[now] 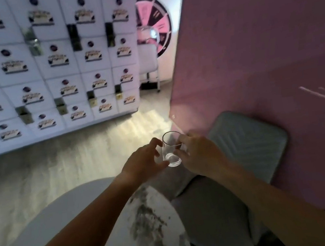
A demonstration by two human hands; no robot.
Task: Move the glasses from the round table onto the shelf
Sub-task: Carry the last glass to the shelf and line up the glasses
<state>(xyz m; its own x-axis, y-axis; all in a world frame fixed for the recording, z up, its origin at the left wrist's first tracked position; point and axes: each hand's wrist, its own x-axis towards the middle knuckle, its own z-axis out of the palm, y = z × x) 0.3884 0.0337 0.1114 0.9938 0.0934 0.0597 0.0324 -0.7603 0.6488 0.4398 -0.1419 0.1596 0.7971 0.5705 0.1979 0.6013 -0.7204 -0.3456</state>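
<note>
Above the round table (101,228), marble-veined at its right edge, an empty, clear, thick-based glass (171,149) is held upright in mid-air, right hand (199,155) clasping it, left hand (142,161) fingertips touching its side.

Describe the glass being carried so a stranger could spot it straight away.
Start at the big pink wall on the right, then drop to the two bare arms reaching forward over the round white table. Between the left hand and right hand sits the glass: small, clear, empty, upright.
</note>
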